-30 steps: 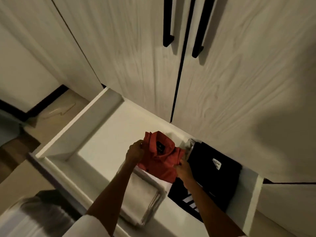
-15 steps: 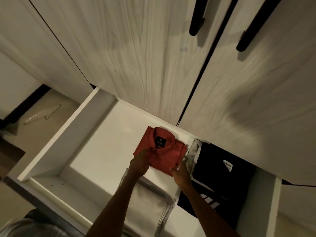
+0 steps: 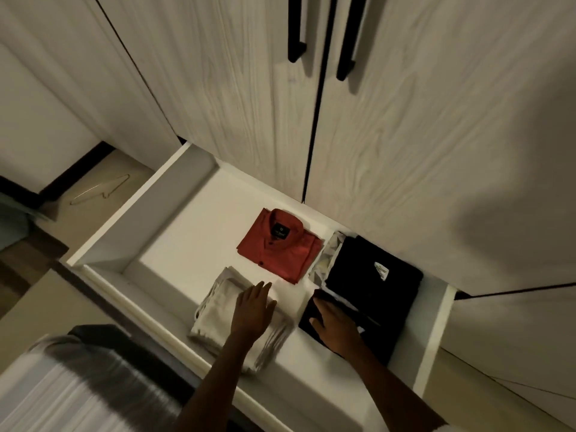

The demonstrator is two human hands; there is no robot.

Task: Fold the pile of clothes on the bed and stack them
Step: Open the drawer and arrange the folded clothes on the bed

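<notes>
Left grip [image 3: 253, 310] splayed flat on beige stack [image 3: 218, 313]; right grip [image 3: 335, 327] flat on black pile [image 3: 374, 285]

A white drawer [image 3: 146, 210] stands pulled out below the wardrobe doors and carries all the folded clothes. Taking the red shirt [image 3: 280, 244] as the mark: it lies flat on the drawer floor near the back, collar toward the doors. Just in front of it, toward the drawer's front edge, lies a folded beige garment [image 3: 218, 310]. To its right, close beside it, a pale folded cloth [image 3: 327, 257] peeks out under a black shirt [image 3: 371, 275]. In front of that lies another black garment [image 3: 374, 335].
</notes>
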